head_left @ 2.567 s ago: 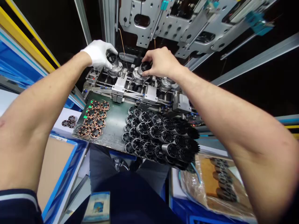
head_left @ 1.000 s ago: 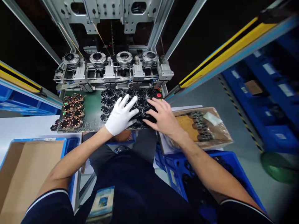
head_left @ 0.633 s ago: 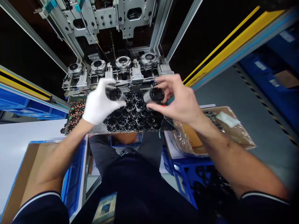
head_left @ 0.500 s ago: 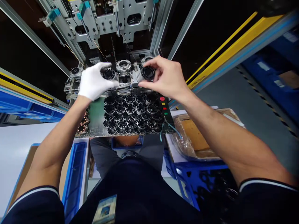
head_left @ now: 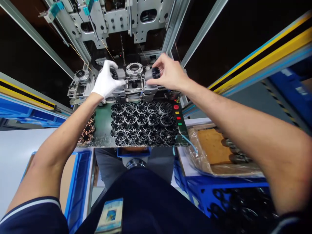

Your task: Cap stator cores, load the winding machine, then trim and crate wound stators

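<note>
My left hand (head_left: 103,82), in a white glove, grips a stator core (head_left: 120,74) between thumb and fingers at the winding machine's front. Bare, my right hand (head_left: 172,74) pinches a second stator core (head_left: 151,74) with a grey metal body and a black slotted end. Both cores are tipped on their sides, with their black ends turned outward. Between them stands a round metal holder (head_left: 134,69) on the machine. Below, several black-and-silver stator cores (head_left: 142,119) are stacked in rows on the green machine table (head_left: 102,125).
Copper-wound stators (head_left: 87,133) sit at the table's left edge. Push buttons (head_left: 176,107) line its right side. Above hangs the machine's metal plate (head_left: 117,21) with wire guides. A plastic-lined box (head_left: 209,146) lies right, over a blue crate (head_left: 204,191) of dark parts.
Both stator cores have been turned from facing up toward me onto their sides. My hands stay at the machine front, and the camera view has shifted slightly.
</note>
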A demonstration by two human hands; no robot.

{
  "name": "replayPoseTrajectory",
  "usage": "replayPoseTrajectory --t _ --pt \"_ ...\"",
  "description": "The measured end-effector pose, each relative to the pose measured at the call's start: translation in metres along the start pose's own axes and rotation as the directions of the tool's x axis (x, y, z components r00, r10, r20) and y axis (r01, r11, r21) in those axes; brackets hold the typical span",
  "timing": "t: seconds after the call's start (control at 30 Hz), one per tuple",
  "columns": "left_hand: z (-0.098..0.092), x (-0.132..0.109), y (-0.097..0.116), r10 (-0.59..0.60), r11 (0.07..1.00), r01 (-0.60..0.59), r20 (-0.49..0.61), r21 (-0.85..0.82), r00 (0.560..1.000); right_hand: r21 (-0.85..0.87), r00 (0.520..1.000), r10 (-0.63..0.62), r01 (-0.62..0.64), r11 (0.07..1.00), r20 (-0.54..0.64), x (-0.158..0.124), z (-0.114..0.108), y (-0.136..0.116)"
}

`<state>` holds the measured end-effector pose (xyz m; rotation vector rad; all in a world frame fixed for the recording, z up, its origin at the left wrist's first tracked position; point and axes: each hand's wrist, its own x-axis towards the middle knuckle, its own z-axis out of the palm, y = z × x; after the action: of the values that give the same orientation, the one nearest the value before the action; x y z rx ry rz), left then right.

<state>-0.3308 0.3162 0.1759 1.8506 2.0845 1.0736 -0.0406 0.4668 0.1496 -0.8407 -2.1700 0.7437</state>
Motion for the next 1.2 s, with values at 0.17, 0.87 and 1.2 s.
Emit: replayPoseTrajectory --t 0.17,0.87,1.2 --pt "-0.017 0.005 0.006 0.132 0.984 -0.132 -0.014 -0.118 0.991 0.011 0.998 -0.037 0.038 0.999 -0.049 -0.007 -0.023 -0.032" --pt "-0.01 -0.019 0.0 -0.104 0.994 0.102 0.028 0.048 0.994 0.059 0.997 0.046 -0.042 0.997 -0.06 -0.023 0.018 -0.019" --pt "-0.034 -0.148 0.101 0.214 0.935 -0.201 0.014 -0.293 0.977 0.661 0.995 0.072 -0.097 0.744 0.065 -0.13 0.002 -0.152"
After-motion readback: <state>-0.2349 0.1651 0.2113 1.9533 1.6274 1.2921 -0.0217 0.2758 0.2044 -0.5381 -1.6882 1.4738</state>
